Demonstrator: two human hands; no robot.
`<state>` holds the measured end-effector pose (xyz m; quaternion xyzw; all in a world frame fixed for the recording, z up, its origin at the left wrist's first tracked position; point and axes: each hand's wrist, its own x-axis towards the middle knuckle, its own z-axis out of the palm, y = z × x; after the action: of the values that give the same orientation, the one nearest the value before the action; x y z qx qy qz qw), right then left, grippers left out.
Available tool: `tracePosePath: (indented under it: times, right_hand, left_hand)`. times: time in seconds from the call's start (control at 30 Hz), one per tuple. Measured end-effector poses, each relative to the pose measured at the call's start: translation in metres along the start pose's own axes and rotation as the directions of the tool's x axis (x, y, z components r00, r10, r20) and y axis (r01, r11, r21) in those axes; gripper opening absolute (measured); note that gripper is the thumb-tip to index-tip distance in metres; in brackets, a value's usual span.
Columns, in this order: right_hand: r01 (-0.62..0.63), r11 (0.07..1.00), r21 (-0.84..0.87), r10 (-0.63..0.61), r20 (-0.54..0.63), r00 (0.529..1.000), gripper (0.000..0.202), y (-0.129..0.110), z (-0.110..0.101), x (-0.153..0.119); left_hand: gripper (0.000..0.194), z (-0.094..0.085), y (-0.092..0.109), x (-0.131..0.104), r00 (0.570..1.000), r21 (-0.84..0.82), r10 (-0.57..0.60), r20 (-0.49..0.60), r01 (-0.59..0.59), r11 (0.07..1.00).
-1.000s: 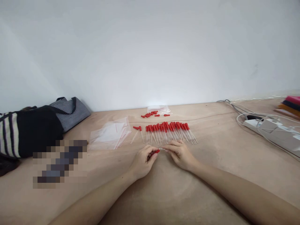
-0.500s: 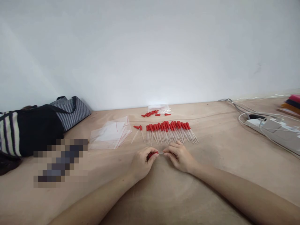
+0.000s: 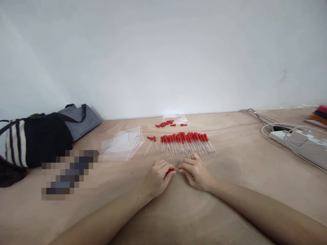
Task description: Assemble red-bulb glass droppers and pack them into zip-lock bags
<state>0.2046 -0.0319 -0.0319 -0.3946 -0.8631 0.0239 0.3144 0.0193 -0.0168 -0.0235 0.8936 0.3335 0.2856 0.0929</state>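
Note:
My left hand pinches a red rubber bulb between thumb and fingers. Facing it, my right hand is closed on a thin clear tube, whose visible part spans the small gap between the hands and meets the bulb. Just beyond my hands lies a row of red-capped droppers, tips toward me. Two more droppers lie to the left of that row. Several loose red bulbs and some thin clear tubes are farther back near the wall.
Clear zip bags with red edges lie left of the droppers. A black and striped bag and a blurred dark object are on the left. On the right are a white power strip, cables and coloured items.
My hands have drawn slightly closer together, so less of the clear tube shows between them. The whole view has shifted a little.

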Motion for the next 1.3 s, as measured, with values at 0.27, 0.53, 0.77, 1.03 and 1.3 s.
tracePosePath:
  times: [0.27,0.53,0.77,1.03,1.3]
  right_hand:
    - [-0.001,1.0,0.02,0.001,0.021,1.0,0.021,0.0,0.003,0.003]
    - [0.056,0.998,-0.03,-0.059,-0.109,0.992,0.018,0.012,0.0,0.0]
    - [0.159,0.968,-0.193,-0.205,-0.246,0.947,0.019,0.005,0.001,0.0]
    - [0.153,0.965,-0.213,-0.212,-0.293,0.932,0.021,0.008,0.01,-0.001]
    - [0.141,0.978,-0.152,-0.177,-0.259,0.949,0.018,0.007,0.01,0.001]
  left_hand:
    - [0.018,0.001,-0.005,0.005,0.998,0.037,0.069,0.012,-0.069,0.997]
    - [0.017,-0.009,-0.018,0.008,0.975,0.186,0.212,-0.071,-0.196,0.963]
    - [0.01,-0.004,-0.013,0.007,0.975,0.175,0.18,-0.131,-0.156,0.972]
    - [0.011,-0.003,-0.008,0.01,0.973,0.137,0.174,-0.15,-0.153,0.979]
    - [0.01,-0.002,-0.007,0.01,0.978,0.098,0.159,-0.133,-0.147,0.984]
